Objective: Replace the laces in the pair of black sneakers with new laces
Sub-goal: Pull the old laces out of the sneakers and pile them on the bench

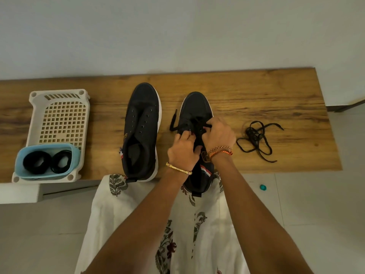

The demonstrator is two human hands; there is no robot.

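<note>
Two black sneakers are standing side by side on the wooden tabletop (256,91), toes pointing toward the wall. The right sneaker (197,107) is lying directly under both hands, its heel overhanging the near edge of the tabletop. The left hand (182,150) is resting over the near side of the lacing area, fingers curled and pinching a black lace (174,123) at the eyelets; one free end of this lace is trailing out to the left of the shoe, between the two sneakers. The right hand (219,133) is sitting just beside it on the shoe's right side, fingers bent and gripping the same lace at the tongue. The left sneaker (142,127) is standing apart from the hands with its eyelets showing bare. A loose black lace (256,141) is lying tangled on the tabletop to the right of the hands, near but not touching them. At the far left, a white perforated basket (59,115) is lying on the tabletop, and a light blue container (18,161) is sitting in its near end, holding two coiled black laces (47,162). Both forearms are reaching forward from the bottom of the view, wrists angled inward, a gold bangle (178,169) on the left wrist and orange thread bands (220,151) on the right.
</note>
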